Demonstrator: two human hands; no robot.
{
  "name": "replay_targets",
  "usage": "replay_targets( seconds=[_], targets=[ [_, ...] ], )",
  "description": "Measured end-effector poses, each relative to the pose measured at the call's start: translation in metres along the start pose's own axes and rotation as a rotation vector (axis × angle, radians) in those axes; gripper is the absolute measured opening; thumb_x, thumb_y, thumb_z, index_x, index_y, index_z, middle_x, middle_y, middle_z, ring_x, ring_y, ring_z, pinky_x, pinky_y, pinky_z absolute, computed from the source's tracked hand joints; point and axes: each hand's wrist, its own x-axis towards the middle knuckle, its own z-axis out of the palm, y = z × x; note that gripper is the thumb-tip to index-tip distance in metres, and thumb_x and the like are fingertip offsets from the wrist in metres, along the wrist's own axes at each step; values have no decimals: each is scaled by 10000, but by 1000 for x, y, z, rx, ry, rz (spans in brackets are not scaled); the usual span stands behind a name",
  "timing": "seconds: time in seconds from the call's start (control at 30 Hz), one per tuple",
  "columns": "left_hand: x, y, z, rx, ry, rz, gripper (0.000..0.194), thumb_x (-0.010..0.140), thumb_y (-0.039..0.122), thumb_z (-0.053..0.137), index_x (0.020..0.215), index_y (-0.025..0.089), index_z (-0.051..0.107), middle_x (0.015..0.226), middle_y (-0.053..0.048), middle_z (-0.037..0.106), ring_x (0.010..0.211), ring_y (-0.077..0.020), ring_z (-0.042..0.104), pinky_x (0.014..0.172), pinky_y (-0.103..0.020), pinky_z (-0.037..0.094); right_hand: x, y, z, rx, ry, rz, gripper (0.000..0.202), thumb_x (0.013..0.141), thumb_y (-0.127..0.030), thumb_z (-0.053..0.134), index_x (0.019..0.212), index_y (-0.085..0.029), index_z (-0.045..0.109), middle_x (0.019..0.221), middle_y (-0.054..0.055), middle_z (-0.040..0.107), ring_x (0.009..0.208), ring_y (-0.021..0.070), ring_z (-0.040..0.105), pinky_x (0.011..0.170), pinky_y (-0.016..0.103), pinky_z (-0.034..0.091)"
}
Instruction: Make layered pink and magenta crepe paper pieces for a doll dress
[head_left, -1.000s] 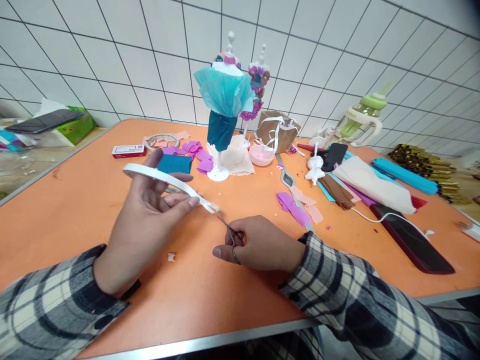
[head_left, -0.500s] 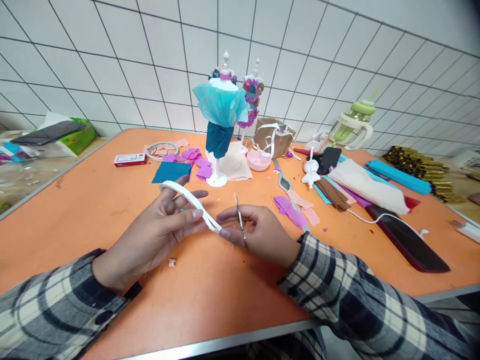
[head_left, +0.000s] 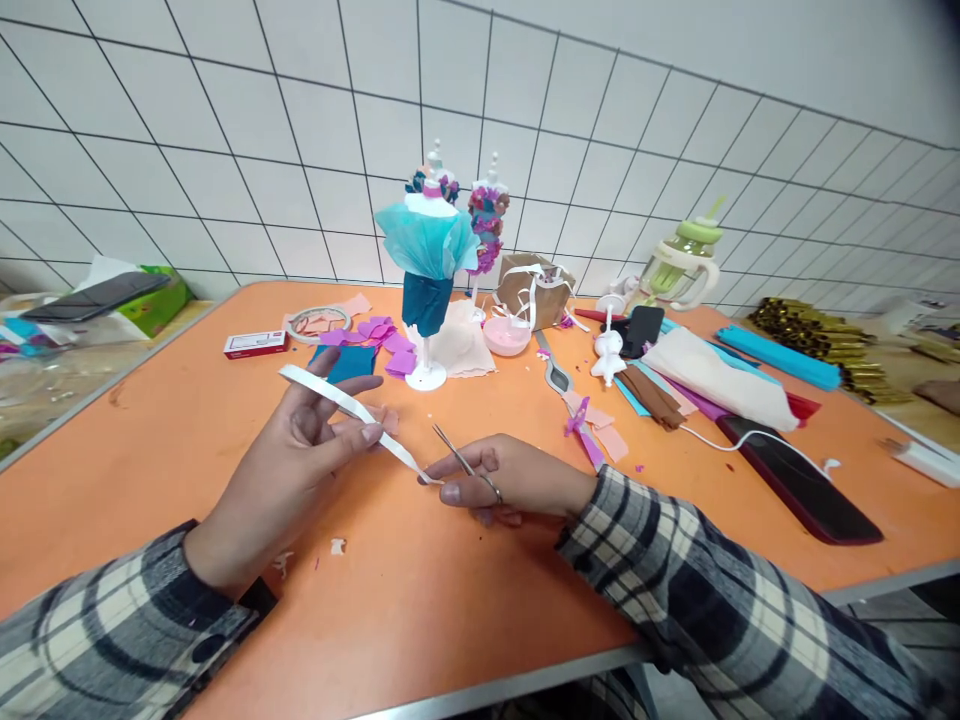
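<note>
My left hand (head_left: 292,450) holds a roll of white tape (head_left: 330,392) between thumb and fingers. A strip of the tape stretches down to the right, where its end is pinched by the thumb and finger of my right hand (head_left: 495,478). Small metal scissors (head_left: 461,456) also rest in my right hand, their tips pointing up and to the left. Behind the hands stands a small dress form (head_left: 429,260) in turquoise and dark teal paper. A second form (head_left: 489,225), covered in purple and red flowers, is behind it.
Around the forms lie a tape roll (head_left: 291,326), a red and white box (head_left: 256,345), purple paper pieces (head_left: 401,358) and a pink bowl (head_left: 506,338). To the right are a brown bag (head_left: 534,290), rolled papers (head_left: 720,378), a dark phone (head_left: 802,485) and a bottle (head_left: 679,262).
My left hand has moved left with the tape roll, and more strip stretches between my hands. The scissors have tilted to the left. The view has shifted slightly.
</note>
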Motion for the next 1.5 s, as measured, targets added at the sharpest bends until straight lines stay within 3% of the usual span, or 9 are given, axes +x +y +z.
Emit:
replay_targets(
  seconds=[0.23,0.47,0.63,0.73,0.87,1.03,1.13,1.3,1.5],
  targets=[
    [4,18,-8,-280,276,200,638,756,133,824,1267,445,605,1200,72,704,1190,-194,620,766,-236,624,1,3,3,194,-31,-119,645,795,-571,739,1284,-167,619,558,-68,585,374,46,306,377,189,243],
    [10,25,-15,-444,201,27,405,699,34,828,998,275,697,914,30,710,796,-107,673,676,-128,606,4,3,3,-317,431,-233,477,751,-608,764,916,-171,671,785,38,721,702,159,621,633,266,430],
    [8,30,-20,-510,146,-42,323,700,7,801,895,218,654,751,44,609,767,-117,678,689,-154,613,-4,-12,7,-881,572,-272,438,779,-586,752,1012,-216,724,890,47,747,960,259,645,746,315,405],
    [8,34,-29,-523,162,-66,374,680,2,813,936,226,657,788,36,624,802,-130,684,697,-161,611,4,-21,8,-981,544,-146,650,765,-567,775,1279,-215,592,851,21,749,824,229,668,635,281,356],
    [8,33,-42,-587,141,-86,411,666,51,854,984,255,692,888,29,664,787,-124,674,703,-178,605,25,-31,12,-1095,625,-92,484,751,-616,767,980,-202,670,855,59,736,787,236,646,587,285,275],
    [6,29,-51,-529,65,-125,747,699,102,852,1350,371,604,1122,-10,682,794,-116,640,715,-206,583,33,-34,20,-1136,650,-126,538,787,-730,659,803,-195,721,808,115,715,925,300,612,653,319,303],
    [6,30,-55,-440,41,-158,882,730,149,846,1473,437,467,1214,-17,670,855,-133,646,750,-221,569,30,-28,23,-1009,555,-147,506,790,-709,676,849,-212,751,782,63,715,868,242,621,675,303,344],
    [6,30,-59,-313,-127,-333,977,715,218,867,1527,436,368,1333,-47,642,1174,-255,615,825,-270,534,29,-17,22,-729,187,-98,454,724,-668,759,888,-244,742,753,-36,675,677,125,585,599,234,361],
    [-1,30,-51,-345,-223,-329,820,745,294,833,1477,336,468,1352,-117,627,1347,-367,489,883,-365,508,29,-19,19,-921,581,-107,574,611,-691,829,887,-224,642,804,-7,684,784,179,569,608,262,298]
  ],
)
